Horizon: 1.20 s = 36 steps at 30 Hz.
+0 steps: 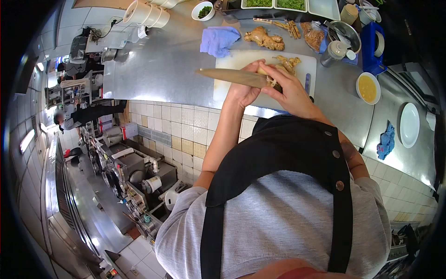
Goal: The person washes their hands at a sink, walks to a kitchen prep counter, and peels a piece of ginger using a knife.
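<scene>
A wide-bladed knife (232, 76) points left across the white cutting board (225, 63), its handle inside my closed right hand (291, 93). My left hand (244, 92) is behind the blade, fingers curled around a pale piece of ginger (261, 70) that is mostly hidden between both hands. Pieces of ginger or peelings (289, 63) lie on the board just beyond my right hand. Past the board's far edge rests a large knobbly ginger root (265, 39). A slim blue-marked object (307, 81) lies at the board's right side.
A blue cloth (219, 41) lies left of the board's far edge. To the right are a squeeze bottle (334, 53), a metal bowl (349, 33) and a bowl of yellow liquid (368, 88). Green trays (274, 4) line the back. Another person (86, 116) stands far left.
</scene>
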Tool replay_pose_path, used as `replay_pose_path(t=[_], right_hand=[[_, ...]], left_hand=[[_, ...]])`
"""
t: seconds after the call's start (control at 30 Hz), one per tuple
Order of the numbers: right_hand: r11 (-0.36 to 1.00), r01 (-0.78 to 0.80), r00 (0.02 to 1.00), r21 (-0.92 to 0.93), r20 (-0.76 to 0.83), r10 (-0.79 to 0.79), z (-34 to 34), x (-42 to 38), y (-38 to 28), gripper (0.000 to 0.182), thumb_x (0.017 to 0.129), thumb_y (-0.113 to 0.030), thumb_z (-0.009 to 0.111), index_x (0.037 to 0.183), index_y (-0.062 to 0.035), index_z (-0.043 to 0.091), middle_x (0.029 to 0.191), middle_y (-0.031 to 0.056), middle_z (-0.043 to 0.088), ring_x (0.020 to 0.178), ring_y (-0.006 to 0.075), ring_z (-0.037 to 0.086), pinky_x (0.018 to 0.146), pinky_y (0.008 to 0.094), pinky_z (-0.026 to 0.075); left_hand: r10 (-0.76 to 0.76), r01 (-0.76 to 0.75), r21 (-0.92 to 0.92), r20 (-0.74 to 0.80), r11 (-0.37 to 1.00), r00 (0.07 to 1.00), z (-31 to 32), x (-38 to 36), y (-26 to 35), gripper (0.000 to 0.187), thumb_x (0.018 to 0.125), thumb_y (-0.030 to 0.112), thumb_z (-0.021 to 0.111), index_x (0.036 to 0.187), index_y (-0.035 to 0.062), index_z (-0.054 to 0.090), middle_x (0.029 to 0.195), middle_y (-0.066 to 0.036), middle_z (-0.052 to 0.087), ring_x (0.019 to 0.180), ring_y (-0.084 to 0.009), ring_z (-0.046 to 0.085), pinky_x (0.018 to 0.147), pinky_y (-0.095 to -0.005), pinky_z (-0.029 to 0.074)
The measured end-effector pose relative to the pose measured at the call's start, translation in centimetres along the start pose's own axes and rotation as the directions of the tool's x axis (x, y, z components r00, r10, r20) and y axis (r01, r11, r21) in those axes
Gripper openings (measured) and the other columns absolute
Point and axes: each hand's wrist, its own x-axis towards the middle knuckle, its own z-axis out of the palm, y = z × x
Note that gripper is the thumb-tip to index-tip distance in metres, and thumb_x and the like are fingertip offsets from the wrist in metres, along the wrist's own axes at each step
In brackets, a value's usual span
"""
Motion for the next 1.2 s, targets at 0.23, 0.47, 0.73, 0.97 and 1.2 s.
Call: replay_pose_path(t=[0.23,0.47,0.73,0.97,1.2], right_hand=[[0.983,-0.165,0.986,0.082,0.040,0.163,-0.4,-0.1,-0.5,0.062,0.087,-0.029,0.067,0.138,-0.0051,0.043,0.099,0.0167,0.057,0.084,0.0324,0.057,0.075,0.0382,0.046],[0.989,-0.142,0.988,-0.030,0.053,0.143,-0.4,-0.2,-0.7,0.066,0.085,-0.032,0.069,0.140,-0.0074,0.042,0.097,0.0167,0.056,0.083,0.0325,0.056,0.074,0.0394,0.046],[0.997,-0.076,0.997,0.033,-0.029,0.077,-0.4,0.4,-1.1,0.063,0.084,-0.030,0.070,0.135,-0.0039,0.045,0.117,0.0213,0.058,0.101,0.0372,0.058,0.086,0.0400,0.047],[0.992,-0.129,0.991,0.005,-0.041,0.129,-0.2,0.8,-0.9,0.048,0.084,-0.031,0.070,0.116,-0.0008,0.050,0.106,0.0209,0.062,0.097,0.0395,0.060,0.081,0.0421,0.048],[0.980,-0.193,0.981,0.046,-0.018,0.194,-0.4,1.2,-0.5,0.045,0.083,-0.032,0.071,0.105,-0.0021,0.047,0.098,0.0213,0.061,0.090,0.0401,0.060,0.074,0.0427,0.049]], left_hand=[[0.140,-0.138,-0.046,0.037,0.989,0.989,1.1,-1.2,1.4,0.036,0.100,0.019,0.044,0.127,-0.0047,0.043,0.127,-0.026,0.053,0.111,-0.0285,0.058,0.095,-0.0369,0.050],[0.224,-0.220,0.152,-0.015,0.964,0.974,2.3,-1.5,0.2,0.037,0.101,0.025,0.040,0.126,-0.0015,0.047,0.124,-0.022,0.057,0.110,-0.0269,0.058,0.096,-0.0363,0.047],[0.218,-0.213,0.124,-0.030,0.969,0.976,2.6,-1.4,-0.5,0.039,0.100,0.024,0.042,0.128,-0.0020,0.047,0.119,-0.018,0.058,0.108,-0.0262,0.058,0.095,-0.0372,0.047],[0.192,-0.189,0.045,-0.084,0.981,0.978,2.9,-1.3,-0.8,0.036,0.100,0.015,0.041,0.131,-0.0025,0.044,0.116,-0.013,0.055,0.101,-0.0207,0.059,0.085,-0.0327,0.052],[0.246,-0.221,0.201,-0.108,0.954,0.963,3.7,-1.1,-2.0,0.037,0.098,0.010,0.042,0.132,-0.0024,0.044,0.114,-0.013,0.057,0.099,-0.0184,0.059,0.083,-0.0314,0.051]])
